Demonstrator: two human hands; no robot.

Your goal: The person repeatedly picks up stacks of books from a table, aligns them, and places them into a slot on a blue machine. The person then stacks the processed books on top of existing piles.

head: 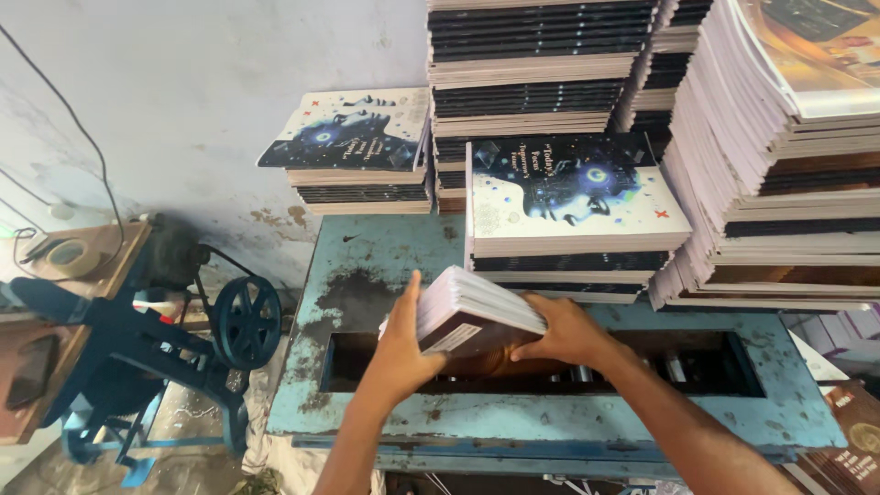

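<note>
left hand | right hand | hands clamped on book bundle between them

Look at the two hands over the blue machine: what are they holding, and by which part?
Both hold a small bundle of books. The left hand clasps its left end; the right hand grips its right lower edge, above the slot in the blue machine table.

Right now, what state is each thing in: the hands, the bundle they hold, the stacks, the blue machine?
Left hand: pressed flat against the bundle's left end.
Right hand: gripping the bundle's right end.
Bundle of books: held tilted above the slot.
Blue machine table: paint worn, rectangular slot open.
Front stack: squared, starry cover up.
Right stack: tall, leaning, edges fanned out.
Flywheel: motion cannot be told.
</note>
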